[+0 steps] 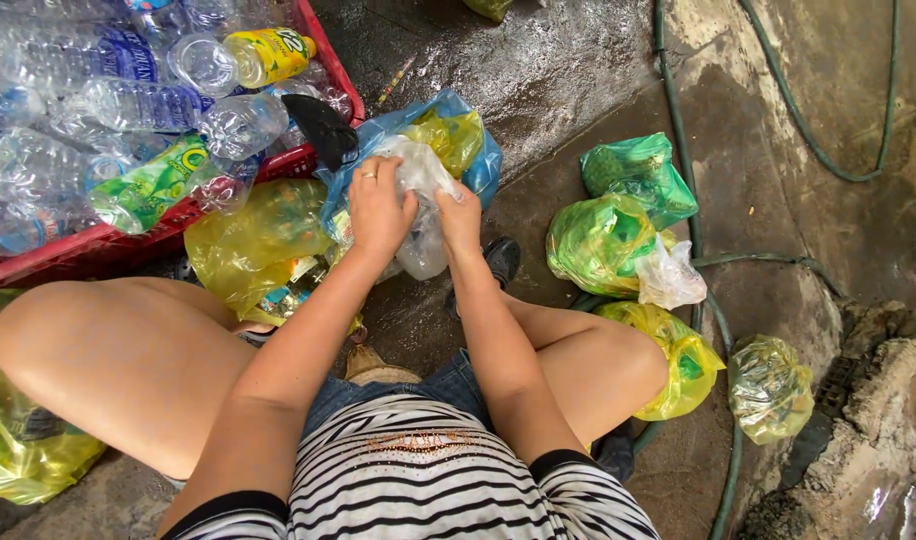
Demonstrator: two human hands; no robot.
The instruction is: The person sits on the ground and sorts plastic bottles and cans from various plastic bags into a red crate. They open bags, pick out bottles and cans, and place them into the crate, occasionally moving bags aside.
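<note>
- The red crate (118,240) at the upper left is the biggest holder here, heaped above its rim with empty clear plastic bottles (128,105), a yellow-labelled bottle (268,55) and a green-labelled one (148,185). The green one hangs over the near rim, so a knock from a knee could well tip it onto the wet concrete floor (558,70).
- A blue bag (478,165) lies open just in front of the crate with a yellow-green bag (448,135) stuffed inside it; what else is in it I cannot make out.
- A yellow bag (253,240) leans against the crate, holding crumpled packaging.
- Knotted green and yellow bags (608,235) sit to the right along a green hose (678,150). They look full, but their contents are hidden.
- The clear bag (423,215) is held over the blue bag, between the knees. The left hand (378,205) is closed over its top, and the right hand (460,215) pinches its side with fingers pressed together. Thin film like that may tear if the two hands pull apart.
- The floor looks slick, so a sandal could slip while squatting.
</note>
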